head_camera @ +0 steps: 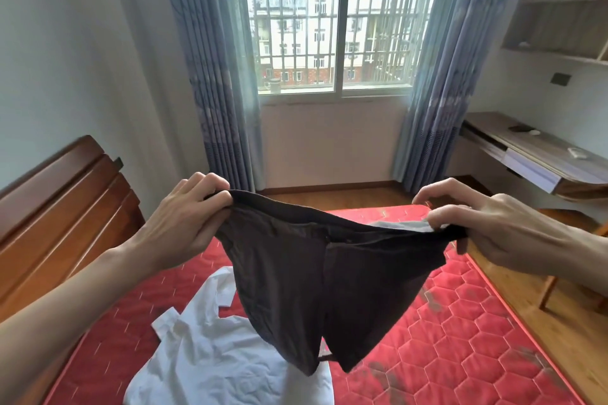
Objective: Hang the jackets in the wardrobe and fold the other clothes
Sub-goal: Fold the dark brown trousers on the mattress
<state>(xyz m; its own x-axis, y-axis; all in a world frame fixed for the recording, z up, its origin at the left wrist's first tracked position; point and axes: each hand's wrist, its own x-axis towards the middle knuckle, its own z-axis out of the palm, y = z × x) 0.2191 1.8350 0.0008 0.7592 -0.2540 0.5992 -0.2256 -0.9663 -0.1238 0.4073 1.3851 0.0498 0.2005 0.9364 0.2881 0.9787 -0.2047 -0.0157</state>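
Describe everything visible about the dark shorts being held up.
The dark brown shorts look like thin woven cloth, slightly creased. They hang in the air above the red mattress, waistband up and sagging in the middle, with a fly seam down the centre and a pale lining showing inside the waistband on the right. The two legs dangle in front of a white shirt lying on the mattress; whether they touch it cannot be told. The left hand and right hand each hold one end of the waistband in a closed grip.

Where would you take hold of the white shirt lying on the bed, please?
Probably at the collar end of the white shirt, toward the headboard, coming from above: it lies crumpled on the mattress, partly under the hanging dark shorts.
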